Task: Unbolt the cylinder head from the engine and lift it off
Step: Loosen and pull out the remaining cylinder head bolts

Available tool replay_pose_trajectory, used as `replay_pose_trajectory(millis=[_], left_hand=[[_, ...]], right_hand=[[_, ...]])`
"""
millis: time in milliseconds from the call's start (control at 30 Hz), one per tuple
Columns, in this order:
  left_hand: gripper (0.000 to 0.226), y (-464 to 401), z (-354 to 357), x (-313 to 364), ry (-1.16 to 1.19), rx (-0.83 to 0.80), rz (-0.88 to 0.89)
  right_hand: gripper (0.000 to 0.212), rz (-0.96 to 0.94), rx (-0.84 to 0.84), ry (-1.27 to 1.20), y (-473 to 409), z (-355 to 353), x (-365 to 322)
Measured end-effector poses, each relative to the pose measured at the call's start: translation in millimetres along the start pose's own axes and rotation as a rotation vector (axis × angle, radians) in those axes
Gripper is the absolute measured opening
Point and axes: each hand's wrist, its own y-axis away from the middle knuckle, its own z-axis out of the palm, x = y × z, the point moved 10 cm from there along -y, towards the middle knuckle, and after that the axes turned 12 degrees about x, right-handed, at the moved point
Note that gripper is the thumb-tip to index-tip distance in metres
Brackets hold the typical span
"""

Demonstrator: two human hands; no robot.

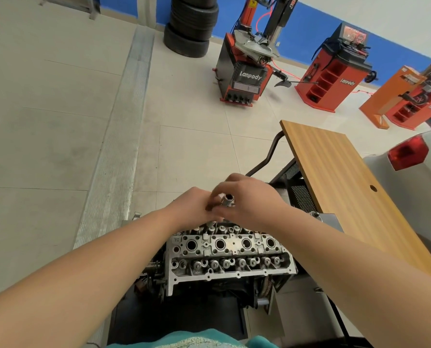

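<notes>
A small metal socket (229, 199) is held up between both hands above the far edge of the cylinder head (230, 254). The grip of the right hand (249, 199) is closed around the socket, with curled fingers pinching its sides, while its open end is turned toward the camera. The left hand (193, 205) is brought against the same tool from the other side, its fingers curled toward it; how much of the socket is actually held by the left grip cannot be told, since the fingertips are blurred and overlapped by the right hand. The cylinder head is seated on the engine (209, 285), low in the centre of the view, directly beneath the hands, with its four round wells and two rows of valve springs facing up. The engine is carried on a dark stand (174, 320) on the tiled floor (58, 146). A wooden surface (335, 177) is seen just to the right of the engine, and beside it the rear of a white car (410, 177). Farther back, a tyre changer (247, 69), a stack of tyres (192, 23) and a red wheel balancer (335, 71) are placed along a blue and white wall.
</notes>
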Motion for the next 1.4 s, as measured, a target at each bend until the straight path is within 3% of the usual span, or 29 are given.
replay_pose_trajectory(millis=[67,100,200,300,333,433,500,567,600,667,733,800,867,967,1033,1067,1100,1200,1333,1400], left_hand=[[0.022,-1.9,-3.9,1.8,0.024,0.045,-0.037],[0.025,-2.0,-3.6,2.7,0.043,0.051,-0.043],[0.015,0.6,4.3,1.3,0.113,-0.010,-0.038],[0.023,3.3,6.0,-2.7,0.054,-0.036,-0.009],[0.023,2.4,3.6,-4.3,0.045,-0.014,-0.018],[0.027,-1.0,-4.0,-8.3,0.099,0.076,-0.070],[0.030,0.0,-3.6,-9.4,0.105,0.091,-0.064],[0.032,3.2,3.0,-7.8,0.136,0.018,-0.038],[0.039,5.4,5.8,-8.3,0.142,-0.020,-0.035],[0.034,5.4,6.8,-10.4,0.119,-0.044,-0.043],[0.013,2.2,2.0,-8.9,0.092,-0.014,-0.055],[0.024,-1.7,-0.9,-8.5,0.097,0.028,-0.070],[0.032,-2.5,0.7,-10.9,0.111,0.046,-0.080],[0.028,3.5,9.1,-9.2,0.153,-0.029,-0.041],[0.035,5.7,10.4,-12.7,0.154,-0.052,-0.047],[0.033,5.0,9.3,-13.9,0.131,-0.046,-0.047],[0.029,3.9,6.9,-13.1,0.109,-0.031,-0.045],[0.026,0.3,-2.0,-7.8,0.119,0.052,-0.042],[0.036,0.9,3.7,-0.2,0.139,0.004,0.005],[0.035,0.8,8.0,-4.0,0.111,-0.043,0.003]], right_hand=[[0.035,0.116,0.007,0.113,-3.6,5.3,12.5],[0.035,0.122,0.011,0.147,-4.4,6.6,13.6],[0.009,0.018,-0.036,0.100,-1.7,11.2,7.2],[0.018,-0.048,-0.037,0.017,1.9,7.9,1.4],[0.017,-0.026,-0.009,0.006,2.0,3.4,0.1],[0.039,0.112,0.044,0.064,-2.1,3.2,11.5],[0.034,0.129,0.031,0.118,-3.0,6.1,12.7],[0.012,0.072,0.008,0.120,-3.1,7.5,11.0],[0.013,0.025,-0.013,0.114,-2.2,7.3,7.6],[0.028,-0.052,-0.049,0.055,0.0,6.6,0.8],[0.030,-0.039,-0.041,0.014,1.7,2.5,-4.0],[0.044,0.049,-0.038,0.075,-1.5,5.7,3.0],[0.038,0.111,-0.042,0.158,-3.8,8.7,8.7],[0.014,0.014,-0.070,0.119,-2.1,11.3,3.5],[0.030,-0.092,-0.093,0.054,1.7,8.4,-2.9],[0.027,-0.085,-0.073,-0.006,2.3,4.1,-3.3],[0.023,-0.060,-0.043,-0.045,2.0,-0.9,-2.9],[0.041,0.085,0.005,0.073,-3.3,1.6,12.8],[0.019,-0.028,-0.012,0.087,-2.4,3.7,1.6],[0.024,-0.104,-0.048,0.026,1.3,2.0,-5.9]])
